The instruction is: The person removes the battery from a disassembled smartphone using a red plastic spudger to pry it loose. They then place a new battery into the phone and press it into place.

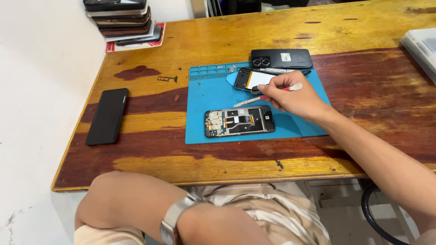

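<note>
My right hand [293, 97] is shut on a thin red and white tool [247, 100] whose tip points left over the blue work mat [204, 104]. Just below the hand lies an opened phone [238, 121] with its circuit board bare. Behind the hand sits a second opened phone body [251, 78] showing a white and orange inside, partly hidden by my fingers. A black back cover [281, 58] with two camera rings lies at the mat's far edge. My left forearm, with a wristwatch [175, 218], rests across my lap; my left hand [218, 227] has its fingers out of sight.
A black phone [107, 115] lies face down near the table's left edge. A small card tray [167, 78] sits left of the mat. A stack of phones [122, 20] stands at the far left corner, and a white box [422, 45] at the right edge.
</note>
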